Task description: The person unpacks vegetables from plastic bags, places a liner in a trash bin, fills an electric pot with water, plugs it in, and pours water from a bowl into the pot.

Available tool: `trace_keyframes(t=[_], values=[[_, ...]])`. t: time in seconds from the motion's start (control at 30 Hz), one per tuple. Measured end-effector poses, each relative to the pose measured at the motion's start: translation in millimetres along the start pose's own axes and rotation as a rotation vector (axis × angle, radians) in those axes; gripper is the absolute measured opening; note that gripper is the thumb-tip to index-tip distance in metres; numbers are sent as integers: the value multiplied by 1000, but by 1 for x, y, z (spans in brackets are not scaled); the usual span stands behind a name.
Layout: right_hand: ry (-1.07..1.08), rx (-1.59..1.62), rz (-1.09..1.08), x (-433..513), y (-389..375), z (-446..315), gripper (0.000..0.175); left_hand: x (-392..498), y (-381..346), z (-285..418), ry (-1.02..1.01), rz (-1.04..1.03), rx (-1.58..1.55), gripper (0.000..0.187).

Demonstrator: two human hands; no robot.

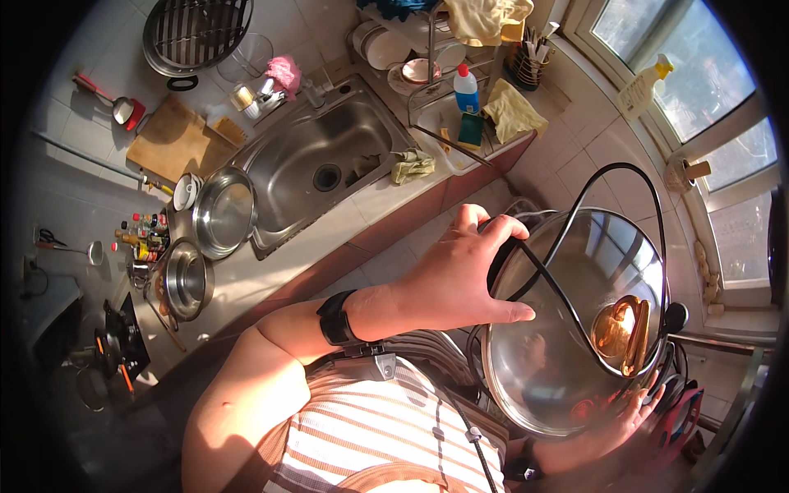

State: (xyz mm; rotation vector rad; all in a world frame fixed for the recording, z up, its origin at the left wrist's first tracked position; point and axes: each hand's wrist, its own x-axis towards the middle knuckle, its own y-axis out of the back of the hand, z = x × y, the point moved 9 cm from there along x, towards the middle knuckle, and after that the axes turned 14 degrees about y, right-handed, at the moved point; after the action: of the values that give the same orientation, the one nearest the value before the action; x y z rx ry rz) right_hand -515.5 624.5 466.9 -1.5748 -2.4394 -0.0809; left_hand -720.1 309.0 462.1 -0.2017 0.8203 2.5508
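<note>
A large lidded steel pot [555, 394] is held at the right of the view, its glass lid topped by a gold-coloured handle [635, 339]. A black cord [570, 302] loops over the lid. My left hand [462, 271], with a black strap at the wrist, grips the pot's near side at a black side handle [500, 265], its thumb over the rim. At the lower right edge is my right hand [638, 410], its fingers against the pot's side and its palm partly hidden beneath. Another black knob or handle [677, 317] juts from the far side.
A steel sink [320, 160] lies in the counter, with steel basins [225, 212] and sauce bottles [145, 237] to its left. A dish rack [425, 92], a blue-white bottle [466, 92] and a sponge [471, 130] stand beyond. A metal rail [721, 340] and window are at right.
</note>
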Motion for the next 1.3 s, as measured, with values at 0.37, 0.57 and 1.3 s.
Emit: trace_keyframes(t=[0.37,0.57,1.3], values=[[-188,551,-678,-105,-246,71,60,-144,130,-159,140,762,-14,80],[-293,662,-955,-222,-364,93,62,-213,174,-256,310,995,-89,78],[-447,458,-1263,-327,-487,185,63,-220,170,-372,589,1214,-154,81]])
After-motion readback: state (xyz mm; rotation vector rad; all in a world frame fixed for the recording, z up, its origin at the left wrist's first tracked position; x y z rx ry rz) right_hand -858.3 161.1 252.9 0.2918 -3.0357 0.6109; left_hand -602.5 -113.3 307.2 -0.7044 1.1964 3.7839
